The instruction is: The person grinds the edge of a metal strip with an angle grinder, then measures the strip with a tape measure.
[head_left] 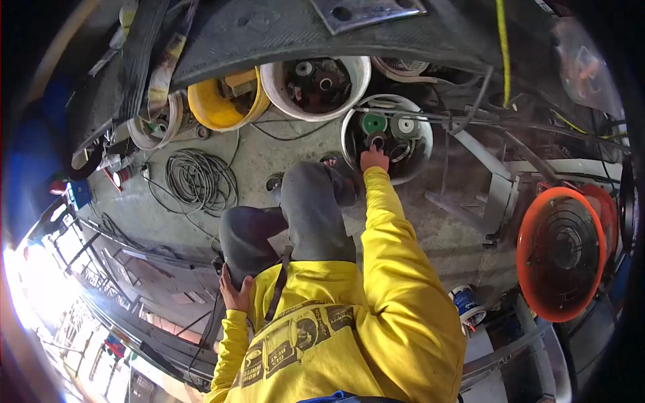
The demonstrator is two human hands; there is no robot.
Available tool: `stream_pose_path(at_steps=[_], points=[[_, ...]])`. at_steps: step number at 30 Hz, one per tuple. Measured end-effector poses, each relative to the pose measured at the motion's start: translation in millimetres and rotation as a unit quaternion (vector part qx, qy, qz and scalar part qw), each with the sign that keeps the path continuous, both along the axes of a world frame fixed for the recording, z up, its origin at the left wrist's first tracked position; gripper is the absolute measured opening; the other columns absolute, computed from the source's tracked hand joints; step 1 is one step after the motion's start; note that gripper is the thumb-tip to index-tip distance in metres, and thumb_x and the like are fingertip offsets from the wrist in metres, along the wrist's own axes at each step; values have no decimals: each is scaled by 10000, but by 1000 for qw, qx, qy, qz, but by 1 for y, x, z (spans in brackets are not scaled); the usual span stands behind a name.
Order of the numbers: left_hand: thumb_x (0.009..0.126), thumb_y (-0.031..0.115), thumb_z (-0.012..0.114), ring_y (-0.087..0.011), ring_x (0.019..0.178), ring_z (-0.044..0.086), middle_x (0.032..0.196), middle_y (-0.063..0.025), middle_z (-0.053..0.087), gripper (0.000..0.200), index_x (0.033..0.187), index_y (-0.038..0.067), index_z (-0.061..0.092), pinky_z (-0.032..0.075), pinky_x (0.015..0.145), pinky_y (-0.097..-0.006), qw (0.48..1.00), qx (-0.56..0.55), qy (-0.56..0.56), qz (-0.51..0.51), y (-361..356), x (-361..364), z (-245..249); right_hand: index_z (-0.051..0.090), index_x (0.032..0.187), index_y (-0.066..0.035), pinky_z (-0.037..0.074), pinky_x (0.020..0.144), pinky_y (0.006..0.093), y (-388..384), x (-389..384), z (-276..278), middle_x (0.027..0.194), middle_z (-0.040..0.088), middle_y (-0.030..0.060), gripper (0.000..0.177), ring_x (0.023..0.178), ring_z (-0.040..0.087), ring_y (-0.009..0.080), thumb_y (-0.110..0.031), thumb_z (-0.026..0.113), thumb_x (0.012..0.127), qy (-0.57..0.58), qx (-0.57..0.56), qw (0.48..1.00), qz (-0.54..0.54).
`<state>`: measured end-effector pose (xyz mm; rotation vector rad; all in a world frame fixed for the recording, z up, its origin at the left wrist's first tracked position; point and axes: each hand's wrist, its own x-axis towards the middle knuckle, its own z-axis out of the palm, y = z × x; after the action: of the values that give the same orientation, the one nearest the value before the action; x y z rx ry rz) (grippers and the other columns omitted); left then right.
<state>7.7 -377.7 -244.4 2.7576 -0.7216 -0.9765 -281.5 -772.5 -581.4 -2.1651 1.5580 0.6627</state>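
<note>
So, right hand (374, 160) is down in the white bucket (345, 138), fingers (369, 153) curled at a dark ring (377, 140) by their tips; can't tell if they grip it. Green disc (374, 123) sits just beyond. Left hand (235, 293) lies flat on the knee, empty. I'd brace there and lift straight up, clear of the rod (430, 115) past the fingers.

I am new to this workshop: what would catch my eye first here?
The right hand, in a bright yellow sleeve, reaches into a white bucket of discs just above the centre. An orange fan stands at the right, and a yellow bucket at the upper left.
</note>
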Motion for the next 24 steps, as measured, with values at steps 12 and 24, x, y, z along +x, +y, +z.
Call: stream_pose_path(at_steps=[12,24], points=[[833,480,758,-420,1144,583,1217,-229,616,694,1349,52,580,450,1002,-479,1000,14,11,13,2,-70,82,593,1006,-23,525,652,486,-25,-16,191,851,643,214,314,709,650,389,-338,580,1000,-355,-111,904,-208],[1021,213,628,-83,811,607,910,-8,677,255,1085,-34,644,501,726,-250,772,-471,291,313,-127,-63,249,586,994,-61,471,522,236,85,155,571,780,563,-32,228,600,512,40,-285,603,1030,-496,424,753,-76]])
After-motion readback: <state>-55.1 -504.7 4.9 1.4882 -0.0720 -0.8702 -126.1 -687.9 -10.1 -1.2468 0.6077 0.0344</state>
